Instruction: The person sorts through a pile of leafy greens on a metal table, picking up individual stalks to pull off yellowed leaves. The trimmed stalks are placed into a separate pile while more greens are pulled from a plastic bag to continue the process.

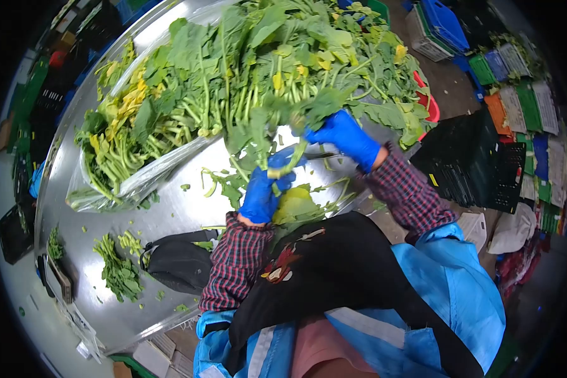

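My left hand (264,192), in a blue glove, is closed round the lower end of a leafy green stalk (290,165), whose leaves point away from me. My right hand (349,138), also gloved in blue, is beside the upper part of that stalk with its fingers closed. A thin dark thing shows just under it, too small to name, and what its fingers grip is hidden. Beyond both hands lies a big heap of leafy greens (233,82), some leaves yellowed. A loose yellowish leaf (296,205) is below my hands, near the table's edge.
The greens lie partly on a clear plastic bag (151,173) on the steel table (183,217). A black bag (179,263) and a small bunch of greens (116,271) are at the left. Black crates (463,157) stand at the right, near a red tub (429,104).
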A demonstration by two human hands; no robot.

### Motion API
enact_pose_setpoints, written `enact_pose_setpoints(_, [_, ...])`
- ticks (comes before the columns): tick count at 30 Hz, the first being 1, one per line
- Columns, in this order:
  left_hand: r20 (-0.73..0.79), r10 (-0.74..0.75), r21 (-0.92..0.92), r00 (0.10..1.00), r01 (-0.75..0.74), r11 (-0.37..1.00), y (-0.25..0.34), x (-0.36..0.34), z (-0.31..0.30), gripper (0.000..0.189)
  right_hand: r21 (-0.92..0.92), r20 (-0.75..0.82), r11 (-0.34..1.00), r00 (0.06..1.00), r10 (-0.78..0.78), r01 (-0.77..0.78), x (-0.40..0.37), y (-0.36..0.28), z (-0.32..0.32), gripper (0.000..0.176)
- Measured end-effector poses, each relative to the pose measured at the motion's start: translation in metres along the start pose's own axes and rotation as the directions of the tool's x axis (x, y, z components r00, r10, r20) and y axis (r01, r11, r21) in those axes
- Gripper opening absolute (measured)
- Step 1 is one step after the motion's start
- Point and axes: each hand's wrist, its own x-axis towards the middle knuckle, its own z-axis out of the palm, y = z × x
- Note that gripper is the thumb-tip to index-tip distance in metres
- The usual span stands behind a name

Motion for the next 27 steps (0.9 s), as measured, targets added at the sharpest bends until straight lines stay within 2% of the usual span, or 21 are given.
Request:
enact_pose_setpoints(1, [-0.065, 0.081, 0.074, 0.995, -0.076, 0.994, -0.003, -0.004, -0.003, 0.052, -0.248, 0.008, 0.954, 0.985, 0.175, -0.168, 0.006, -0.008, -0.036, 0.025])
enact_pose_setpoints(3, [-0.125, 0.114, 0.141, 0.986, -0.096, 0.985, 0.005, -0.008, -0.001, 0.043, -0.500, -0.130, 0.850, 0.984, 0.118, -0.168, 0.020, -0.044, -0.100, 0.025])
enact_pose_setpoints(4, [-0.056, 0.127, 0.122, 0.990, -0.120, 0.985, 0.005, -0.007, -0.009, 0.042, -0.500, -0.293, 0.858, 0.955, -0.040, -0.118, 0.022, -0.058, -0.122, 0.023])
enact_pose_setpoints(5, [-0.054, 0.125, 0.121, 0.991, -0.118, 0.986, 0.007, -0.007, -0.006, 0.042, -0.867, -0.311, 0.497, 0.818, -0.484, -0.036, 0.030, -0.058, -0.158, 0.022])
enact_pose_setpoints(6, [-0.086, 0.120, 0.149, 0.989, -0.106, 0.983, 0.010, -0.006, -0.001, 0.042, -0.991, -0.078, 0.000, 0.580, -0.811, -0.133, 0.036, -0.054, -0.182, 0.021])
enact_pose_setpoints(7, [-0.117, 0.120, 0.177, 0.986, -0.098, 0.979, 0.012, -0.003, 0.003, 0.041, -0.991, -0.077, -0.001, 0.577, -0.813, -0.134, 0.039, -0.049, -0.176, 0.021])
enact_pose_setpoints(8, [-0.067, 0.153, 0.170, 0.986, -0.140, 0.975, 0.011, 0.005, 0.003, 0.040, -0.913, -0.220, 0.390, 0.655, -0.723, 0.123, 0.046, -0.038, -0.166, 0.022])
enact_pose_setpoints(9, [-0.068, 0.149, 0.173, 0.986, -0.136, 0.976, 0.013, 0.011, 0.012, 0.040, -0.623, -0.296, 0.720, 0.760, -0.579, 0.306, 0.048, -0.025, -0.149, 0.024])
enact_pose_setpoints(10, [-0.051, 0.177, 0.287, 0.983, -0.155, 0.945, 0.019, 0.018, 0.023, 0.039, -0.481, -0.292, 0.872, 0.922, -0.255, 0.089, 0.045, -0.007, -0.122, 0.022])
enact_pose_setpoints(12, [-0.050, 0.148, 0.468, 0.988, -0.108, 0.877, 0.020, 0.042, 0.012, 0.040, -0.653, -0.130, 0.757, 0.989, -0.066, -0.036, 0.049, 0.043, -0.072, 0.036])
enact_pose_setpoints(14, [-0.082, 0.218, 0.503, 0.972, -0.149, 0.851, 0.030, 0.063, 0.000, 0.036, -0.754, -0.213, 0.622, 0.974, 0.070, -0.210, 0.055, 0.072, -0.033, 0.054])
enact_pose_setpoints(17, [-0.027, 0.435, 0.481, 0.900, -0.369, 0.795, 0.050, 0.086, -0.026, 0.029, -0.816, -0.351, 0.506, 0.935, -0.046, -0.281, 0.068, 0.086, -0.007, 0.056])
enact_pose_setpoints(18, [-0.005, 0.498, 0.545, 0.867, -0.415, 0.728, 0.057, 0.088, -0.035, 0.029, -0.744, -0.324, 0.638, 0.942, -0.084, -0.199, 0.077, 0.097, -0.017, 0.054])
enact_pose_setpoints(19, [-0.253, 0.464, 0.669, 0.849, -0.193, 0.718, 0.073, 0.083, -0.034, 0.031, -0.653, -0.304, 0.749, 0.944, -0.126, -0.110, 0.083, 0.091, -0.025, 0.052])
enact_pose_setpoints(20, [-0.168, 0.646, 0.686, 0.745, -0.382, 0.620, 0.081, 0.093, -0.055, 0.032, -0.502, -0.332, 0.858, 0.940, -0.078, -0.106, 0.085, 0.080, -0.041, 0.042])
enact_pose_setpoints(21, [-0.244, 0.621, 0.608, 0.745, -0.381, 0.696, 0.107, 0.087, -0.048, 0.032, -0.072, -0.329, 0.964, 0.919, 0.219, -0.256, 0.085, 0.054, -0.056, 0.029])
enact_pose_setpoints(22, [-0.179, 0.660, 0.645, 0.730, -0.419, 0.639, 0.129, 0.091, -0.062, 0.033, -0.239, -0.258, 0.955, 0.960, 0.110, -0.174, 0.084, 0.027, -0.073, 0.020])
enact_pose_setpoints(23, [-0.265, 0.640, 0.854, 0.721, -0.132, 0.503, 0.151, 0.094, -0.083, 0.033, -0.021, -0.231, 0.998, 0.971, -0.055, 0.052, 0.076, 0.013, -0.084, 0.021])
enact_pose_setpoints(24, [-0.235, 0.597, 0.731, 0.767, -0.265, 0.628, 0.157, 0.090, -0.081, 0.032, 0.422, -0.154, 0.906, 0.982, 0.107, -0.033, 0.077, -0.010, -0.101, 0.026])
enact_pose_setpoints(25, [-0.184, 0.561, 0.573, 0.807, -0.376, 0.728, 0.164, 0.085, -0.076, 0.031, 0.298, -0.149, 0.954, 0.987, 0.063, -0.016, 0.074, -0.023, -0.110, 0.028])
enact_pose_setpoints(27, [-0.224, 0.593, 0.753, 0.774, -0.248, 0.609, 0.159, 0.079, -0.068, 0.031, 0.180, -0.114, 0.984, 0.993, 0.016, 0.005, 0.062, -0.032, -0.112, 0.029])
